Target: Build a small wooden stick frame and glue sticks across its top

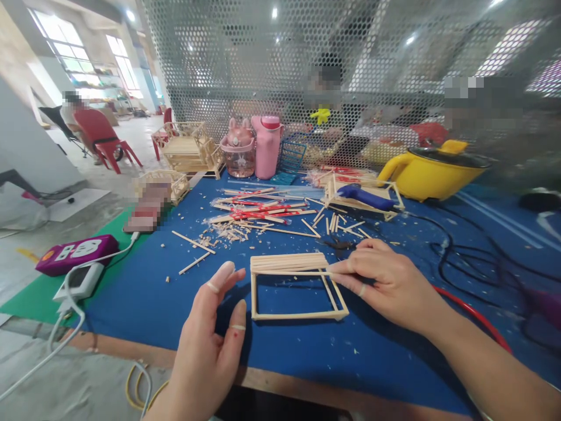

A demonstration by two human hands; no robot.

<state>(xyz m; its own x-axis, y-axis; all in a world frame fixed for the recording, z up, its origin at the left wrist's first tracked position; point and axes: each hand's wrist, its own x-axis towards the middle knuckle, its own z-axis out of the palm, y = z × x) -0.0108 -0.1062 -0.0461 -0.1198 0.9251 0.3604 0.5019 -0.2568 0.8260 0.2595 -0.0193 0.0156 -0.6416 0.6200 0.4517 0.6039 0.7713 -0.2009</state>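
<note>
A small rectangular frame of pale wooden sticks (pixel 289 316) lies on the blue table covering in front of me. Several sticks are laid side by side across its far part; the near part is an open gap. My right hand (pixel 381 280) pinches the right end of a thin wooden stick (pixel 302 273), which lies across the frame along the near edge of the laid sticks. To the left of the frame, my left hand (pixel 214 333) is held with thumb and fingers apart, touching nothing. Pale bands wrap some fingertips. Dark pliers (pixel 337 247) lie behind my right hand.
Loose sticks and red-and-clear wrapped bundles (pixel 263 210) lie behind the frame. A blue glue gun (pixel 366 197) rests on another stick frame, near a yellow pot (pixel 433 172). Black cables (pixel 447 245) run at right. A phone (pixel 148 206) and purple case (pixel 79 255) are at left.
</note>
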